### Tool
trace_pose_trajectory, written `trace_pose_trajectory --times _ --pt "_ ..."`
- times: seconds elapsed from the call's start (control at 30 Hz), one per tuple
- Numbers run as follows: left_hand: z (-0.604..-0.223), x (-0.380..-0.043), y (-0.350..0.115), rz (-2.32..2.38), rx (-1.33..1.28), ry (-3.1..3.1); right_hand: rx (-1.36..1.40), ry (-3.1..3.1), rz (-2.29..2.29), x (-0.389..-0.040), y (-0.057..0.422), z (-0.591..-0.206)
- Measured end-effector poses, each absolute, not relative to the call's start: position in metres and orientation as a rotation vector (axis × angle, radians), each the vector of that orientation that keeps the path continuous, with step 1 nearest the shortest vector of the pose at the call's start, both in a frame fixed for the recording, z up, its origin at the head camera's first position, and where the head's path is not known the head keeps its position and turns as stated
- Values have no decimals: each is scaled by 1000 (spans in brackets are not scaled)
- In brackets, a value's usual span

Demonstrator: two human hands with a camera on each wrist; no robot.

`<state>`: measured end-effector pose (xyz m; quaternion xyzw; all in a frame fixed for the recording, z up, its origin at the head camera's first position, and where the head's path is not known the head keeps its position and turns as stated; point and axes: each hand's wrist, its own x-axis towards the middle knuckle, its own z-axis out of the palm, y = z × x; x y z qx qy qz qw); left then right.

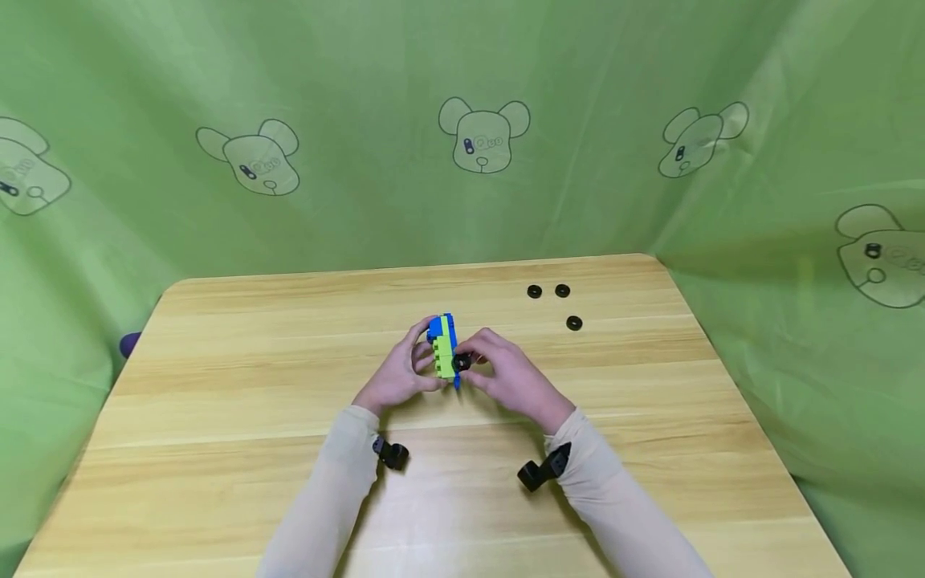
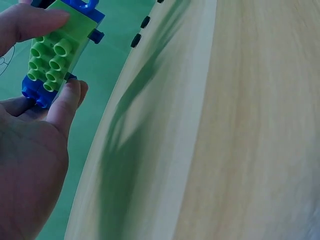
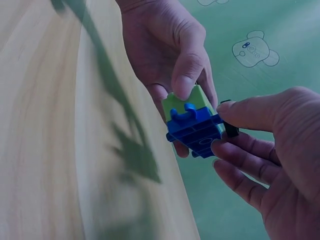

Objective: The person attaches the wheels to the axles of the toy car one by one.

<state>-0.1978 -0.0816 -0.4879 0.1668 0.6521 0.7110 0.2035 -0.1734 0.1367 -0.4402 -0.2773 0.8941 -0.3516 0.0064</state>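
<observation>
A toy vehicle [image 1: 443, 353] of lime-green and blue building blocks is held up over the middle of the table. My left hand [image 1: 397, 373] grips it by its ends, the thumb on the green block [image 2: 75, 27] and fingers at the far end. Lime-green studs face the left wrist camera. In the right wrist view, the blue base [image 3: 197, 135] shows a hook at its end and short axle pegs at its sides. My right hand [image 1: 511, 379] pinches a black wheel [image 3: 230, 129] between thumb and fingers, against the vehicle's right side at a blue peg. Fingers partly cover the wheel.
Three more black wheels [image 1: 574, 323] lie on the wooden table [image 1: 289, 337], to the far right of the hands. A green curtain [image 1: 361, 217] with printed bear heads hangs behind the table and along its sides. A black camera is strapped to each sleeve.
</observation>
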Motion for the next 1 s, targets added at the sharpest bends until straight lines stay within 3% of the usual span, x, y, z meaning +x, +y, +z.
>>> trace_pose_trajectory --times 1.0 --pt "-488 -192 -76 2028 451 1809 -837 2722 -1177 -171 135 -450"
